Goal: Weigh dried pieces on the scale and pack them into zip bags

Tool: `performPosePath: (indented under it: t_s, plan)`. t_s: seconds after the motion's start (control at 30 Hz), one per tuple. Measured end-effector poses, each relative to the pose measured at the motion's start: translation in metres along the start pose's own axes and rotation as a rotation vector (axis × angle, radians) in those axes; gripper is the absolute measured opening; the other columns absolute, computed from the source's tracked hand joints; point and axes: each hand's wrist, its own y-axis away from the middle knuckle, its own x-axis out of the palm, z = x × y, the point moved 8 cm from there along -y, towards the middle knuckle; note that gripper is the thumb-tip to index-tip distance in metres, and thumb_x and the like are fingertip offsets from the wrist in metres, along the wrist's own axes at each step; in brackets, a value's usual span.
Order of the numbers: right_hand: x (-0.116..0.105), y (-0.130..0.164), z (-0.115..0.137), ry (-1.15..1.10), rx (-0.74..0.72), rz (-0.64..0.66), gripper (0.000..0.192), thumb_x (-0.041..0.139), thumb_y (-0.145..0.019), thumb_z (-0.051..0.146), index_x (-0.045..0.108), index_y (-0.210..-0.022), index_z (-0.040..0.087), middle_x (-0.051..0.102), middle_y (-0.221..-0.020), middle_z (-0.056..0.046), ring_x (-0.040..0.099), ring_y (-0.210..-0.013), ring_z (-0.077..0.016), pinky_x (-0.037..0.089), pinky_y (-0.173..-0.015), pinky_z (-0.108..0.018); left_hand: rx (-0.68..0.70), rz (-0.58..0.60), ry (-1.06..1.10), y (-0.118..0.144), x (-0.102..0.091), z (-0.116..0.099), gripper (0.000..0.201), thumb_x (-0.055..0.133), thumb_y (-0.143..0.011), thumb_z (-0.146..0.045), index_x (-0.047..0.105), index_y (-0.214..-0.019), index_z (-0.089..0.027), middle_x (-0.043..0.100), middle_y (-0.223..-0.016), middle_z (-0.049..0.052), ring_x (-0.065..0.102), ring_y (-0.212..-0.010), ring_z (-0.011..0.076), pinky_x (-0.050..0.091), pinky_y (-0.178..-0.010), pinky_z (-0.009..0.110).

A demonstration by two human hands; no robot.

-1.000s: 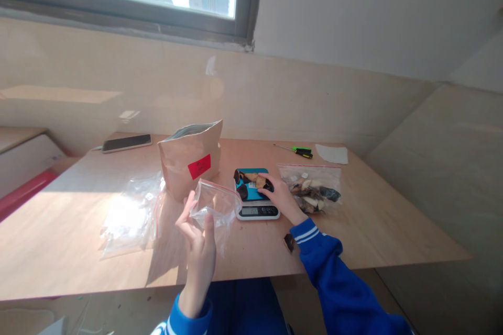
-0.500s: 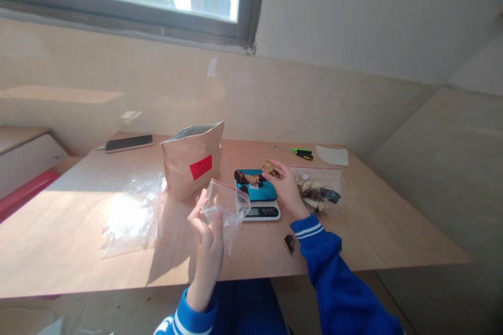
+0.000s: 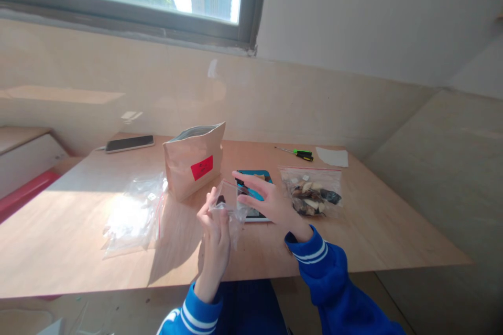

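Note:
My left hand (image 3: 214, 235) holds a small clear zip bag (image 3: 231, 204) upright above the table's front edge. A dark piece (image 3: 220, 200) shows inside the bag near its mouth. My right hand (image 3: 265, 200) is at the bag's opening with its fingers spread and nothing clearly in them. Behind that hand stands a small kitchen scale with a blue top (image 3: 257, 175); its display and most of its load are hidden. A filled zip bag of dark and pale dried pieces (image 3: 312, 192) lies to the right of the scale.
A brown paper pouch with a red label (image 3: 194, 165) stands open left of the scale. Several empty zip bags (image 3: 133, 213) lie at the left. A phone (image 3: 129, 143), a green-handled screwdriver (image 3: 301, 153) and a white paper (image 3: 332, 156) lie along the wooden table's (image 3: 373, 230) far edge.
My right hand lifted dried pieces off the scale and moved left to the mouth of the small bag. My left hand brought the bag slightly right. A dark piece now sits in the bag.

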Motion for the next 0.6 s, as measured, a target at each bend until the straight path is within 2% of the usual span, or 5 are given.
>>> performPosePath:
  t_s: [0.1, 0.17, 0.33, 0.43, 0.6]
  plan:
    - [-0.023, -0.008, -0.026, 0.102, -0.023, -0.159, 0.036, 0.048, -0.095, 0.037, 0.059, -0.129, 0.029, 0.058, -0.137, -0.004, 0.05, -0.131, -0.0193, 0.039, -0.112, -0.04, -0.047, -0.008, 0.028, -0.001, -0.004, 0.005, 0.049, 0.043, -0.094, -0.047, 0.033, -0.134, -0.021, 0.039, -0.149, 0.017, 0.041, -0.136, 0.026, 0.035, -0.112, 0.051]
    - [-0.035, -0.015, -0.053, 0.266, -0.012, -0.219, 0.034, 0.05, -0.094, 0.033, 0.062, -0.126, 0.028, 0.058, -0.137, -0.006, 0.047, -0.133, -0.0205, 0.033, -0.114, -0.043, -0.081, -0.034, 0.046, -0.002, -0.008, 0.01, 0.048, 0.041, -0.094, -0.048, 0.033, -0.133, -0.021, 0.037, -0.149, 0.018, 0.04, -0.137, 0.0257, 0.035, -0.112, 0.05]
    - [-0.037, -0.025, -0.121, 0.505, 0.126, -0.114, 0.041, 0.067, -0.082, 0.023, 0.065, -0.122, 0.022, 0.055, -0.138, -0.015, 0.044, -0.134, -0.0288, 0.032, -0.111, -0.052, -0.096, -0.089, 0.031, -0.004, -0.019, 0.016, 0.045, 0.041, -0.093, -0.05, 0.034, -0.127, -0.02, 0.038, -0.147, 0.02, 0.039, -0.138, 0.0263, 0.036, -0.111, 0.047]
    - [-0.035, -0.025, -0.132, 0.497, 0.136, -0.088, 0.031, 0.066, -0.082, 0.017, 0.07, -0.113, 0.017, 0.064, -0.125, -0.016, 0.055, -0.123, -0.0278, 0.038, -0.107, -0.047, -0.112, -0.117, 0.046, -0.005, -0.023, 0.018, 0.046, 0.044, -0.091, -0.053, 0.034, -0.122, -0.021, 0.043, -0.142, 0.02, 0.044, -0.134, 0.0274, 0.038, -0.108, 0.048]
    - [-0.044, -0.022, -0.127, 0.445, 0.133, -0.138, 0.026, 0.063, -0.081, 0.011, 0.073, -0.104, 0.019, 0.071, -0.11, -0.011, 0.064, -0.107, -0.0231, 0.046, -0.098, -0.041, -0.12, -0.12, 0.063, -0.005, -0.025, 0.02, 0.046, 0.045, -0.09, -0.054, 0.034, -0.12, -0.021, 0.044, -0.141, 0.018, 0.046, -0.132, 0.027, 0.04, -0.107, 0.048]
